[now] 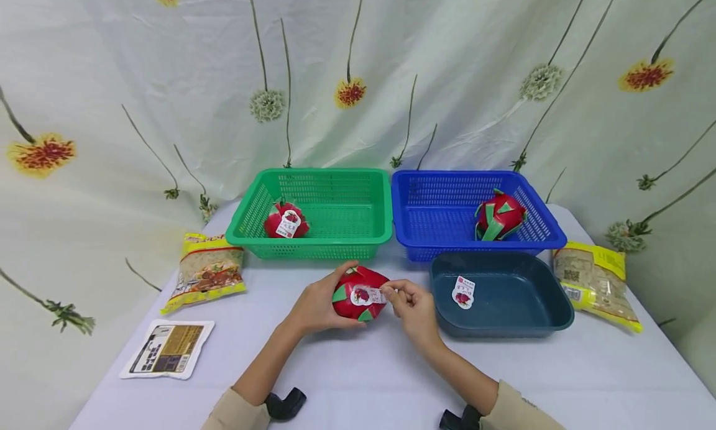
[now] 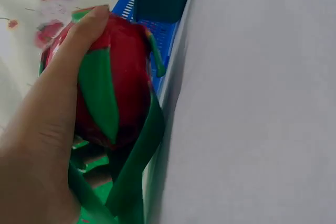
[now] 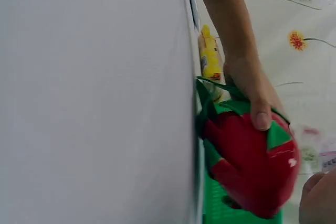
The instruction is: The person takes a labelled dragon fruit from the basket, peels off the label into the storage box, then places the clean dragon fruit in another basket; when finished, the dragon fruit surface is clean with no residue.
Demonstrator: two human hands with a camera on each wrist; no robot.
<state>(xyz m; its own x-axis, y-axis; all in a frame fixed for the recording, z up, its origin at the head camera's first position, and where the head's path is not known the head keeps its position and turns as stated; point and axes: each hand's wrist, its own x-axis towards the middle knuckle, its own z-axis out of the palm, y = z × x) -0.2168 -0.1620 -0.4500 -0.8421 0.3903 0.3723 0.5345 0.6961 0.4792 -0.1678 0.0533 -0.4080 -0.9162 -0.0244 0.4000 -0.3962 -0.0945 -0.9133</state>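
In front of the baskets my left hand (image 1: 320,302) grips a red dragon fruit (image 1: 371,278) with green leaf flaps, its thumb lying across the near side in the left wrist view. My right hand (image 1: 415,311) pinches the right end of a white sticker (image 1: 363,295) printed with a dragon fruit. The sticker is in front of the fruit; whether it touches the skin I cannot tell. A similar sticker (image 1: 463,292) lies in the dark teal tray (image 1: 514,332) to the right. Part of the fruit is hidden behind the left fingers.
A green basket (image 1: 307,251) holds a labelled dragon fruit (image 1: 272,222). Beside it, a blue basket (image 1: 486,250) holds one (image 1: 501,215) without a visible label. Yellow food bags stand left (image 1: 207,271) and right (image 1: 595,281). A flat white-edged packet (image 1: 168,349) lies at front left.
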